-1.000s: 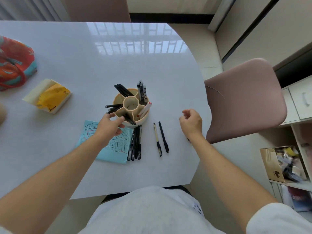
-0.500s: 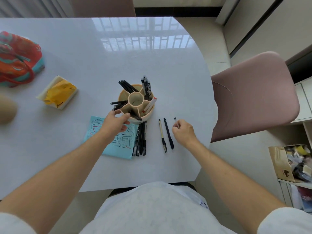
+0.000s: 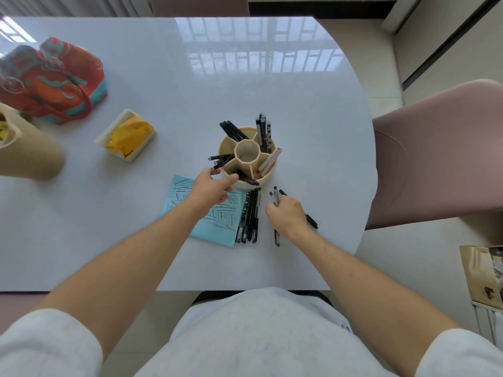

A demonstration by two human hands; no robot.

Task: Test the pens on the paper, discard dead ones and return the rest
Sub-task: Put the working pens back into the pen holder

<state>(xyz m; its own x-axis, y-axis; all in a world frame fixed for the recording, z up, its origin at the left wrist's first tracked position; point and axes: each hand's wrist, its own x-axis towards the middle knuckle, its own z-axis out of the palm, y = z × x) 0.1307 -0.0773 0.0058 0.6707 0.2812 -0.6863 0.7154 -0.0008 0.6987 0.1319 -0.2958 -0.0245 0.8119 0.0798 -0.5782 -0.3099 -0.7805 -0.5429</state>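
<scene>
right hand [image 3: 287, 213] pinches loose pens [image 3: 275, 195]; left hand [image 3: 211, 187] grips the pen holder [image 3: 268, 175]. a careless tug could tip the holder.

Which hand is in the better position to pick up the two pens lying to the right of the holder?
The right hand. It is already over those two pens, with its fingers curled at them. The left hand is across the paper, at the holder.
</scene>
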